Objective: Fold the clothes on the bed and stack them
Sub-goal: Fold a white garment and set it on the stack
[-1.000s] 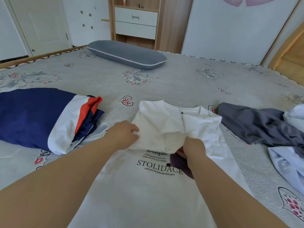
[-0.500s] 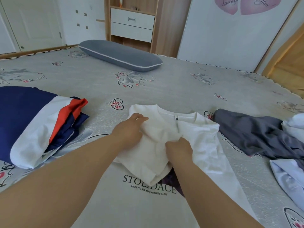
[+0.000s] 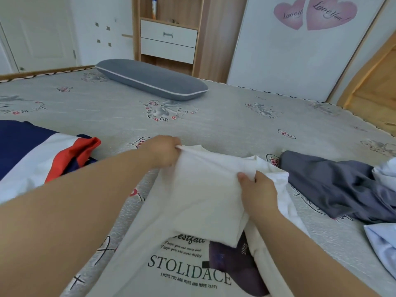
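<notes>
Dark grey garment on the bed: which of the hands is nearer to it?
Right. The right hand grips the white T-shirt beside the dark grey garment; the left hand holds the shirt's far side, farther away.

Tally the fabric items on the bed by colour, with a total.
White T-shirt: 1
Dark grey garment: 1
Pale blue garment: 1
Navy, white and red bundle: 1
Grey pillow: 1
Total: 5
</notes>
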